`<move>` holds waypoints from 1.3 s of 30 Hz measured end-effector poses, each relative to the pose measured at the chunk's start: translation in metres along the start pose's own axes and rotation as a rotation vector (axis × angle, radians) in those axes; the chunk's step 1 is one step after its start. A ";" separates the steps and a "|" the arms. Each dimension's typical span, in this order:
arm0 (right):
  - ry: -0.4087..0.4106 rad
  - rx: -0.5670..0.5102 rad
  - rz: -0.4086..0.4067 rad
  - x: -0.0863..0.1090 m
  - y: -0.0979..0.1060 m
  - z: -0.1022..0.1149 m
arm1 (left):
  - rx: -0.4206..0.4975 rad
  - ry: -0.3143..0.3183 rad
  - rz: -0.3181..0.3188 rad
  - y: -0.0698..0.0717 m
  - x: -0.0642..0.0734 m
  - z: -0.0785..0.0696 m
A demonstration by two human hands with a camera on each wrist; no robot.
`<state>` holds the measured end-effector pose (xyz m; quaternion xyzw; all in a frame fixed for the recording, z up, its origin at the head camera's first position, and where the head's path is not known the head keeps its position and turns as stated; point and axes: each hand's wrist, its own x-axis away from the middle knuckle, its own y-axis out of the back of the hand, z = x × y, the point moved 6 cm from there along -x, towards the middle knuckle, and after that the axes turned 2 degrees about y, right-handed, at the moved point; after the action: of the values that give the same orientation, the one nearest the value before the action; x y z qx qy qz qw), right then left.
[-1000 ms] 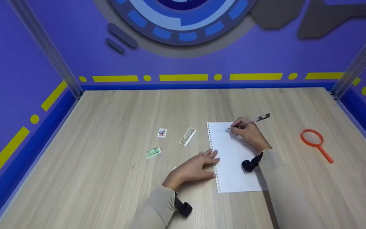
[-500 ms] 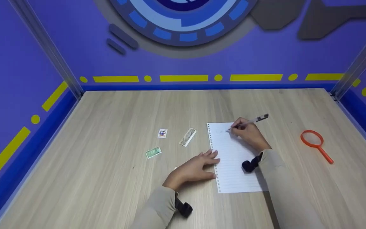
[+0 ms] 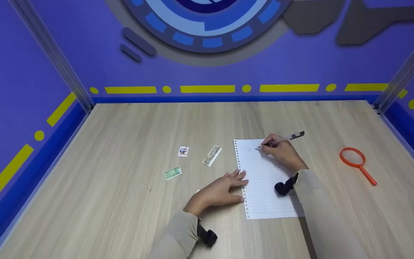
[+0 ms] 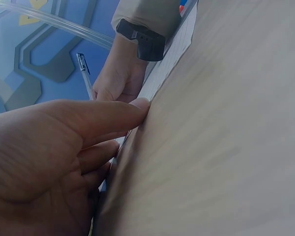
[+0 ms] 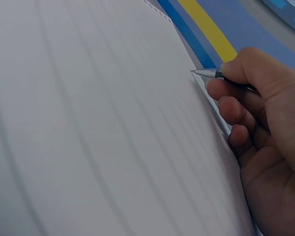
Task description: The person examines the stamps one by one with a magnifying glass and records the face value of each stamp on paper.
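Note:
A lined loose-leaf sheet (image 3: 264, 194) with punched holes down its left side lies on the wooden table. My right hand (image 3: 282, 153) pinches a pen (image 3: 293, 135), its tip at the upper lines beside faint marks. In the right wrist view the pen's metal tip (image 5: 204, 73) points at the paper, and the other fingers curl below it. My left hand (image 3: 217, 190) rests with spread, mostly straight fingers on the sheet's punched edge. The left wrist view shows the left thumb (image 4: 132, 112) at the paper's edge.
Left of the sheet lie a long brownish stamp-like slip (image 3: 212, 155), a small white picture stamp (image 3: 183, 151) and a green stamp (image 3: 173, 173). A pale corner shows behind the left hand. An orange magnifying glass (image 3: 352, 157) lies at the right. Blue-purple panels (image 3: 207, 75) wall the table.
The pen's back end tilts slightly lower while its tip stays near the same spot. The left hand and sheet hold still; the whole head view shifts a touch.

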<state>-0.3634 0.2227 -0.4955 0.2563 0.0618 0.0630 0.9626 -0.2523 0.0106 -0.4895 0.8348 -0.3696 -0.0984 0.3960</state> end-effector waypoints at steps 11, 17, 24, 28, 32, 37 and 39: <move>-0.007 -0.034 0.038 0.015 0.003 0.032 | 0.014 0.000 -0.005 0.000 0.000 0.000; -0.001 -0.030 0.014 0.006 0.002 0.009 | 0.022 0.005 -0.004 0.000 0.000 0.000; -0.007 -0.012 0.006 0.002 0.001 0.000 | 0.014 0.002 -0.005 0.000 0.000 0.000; -0.018 -0.010 0.002 0.002 0.001 -0.001 | 0.010 -0.003 -0.008 0.000 0.000 0.000; -0.019 0.003 -0.009 0.002 0.002 0.000 | 0.006 -0.005 -0.007 0.000 -0.001 0.000; -0.027 0.011 -0.015 0.001 0.002 -0.001 | 0.007 -0.010 -0.006 -0.001 -0.001 0.000; -0.027 0.009 -0.011 0.000 0.002 -0.001 | 0.006 -0.010 -0.007 -0.001 -0.001 0.000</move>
<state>-0.3633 0.2249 -0.4958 0.2609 0.0504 0.0538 0.9625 -0.2530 0.0117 -0.4904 0.8369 -0.3688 -0.1027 0.3911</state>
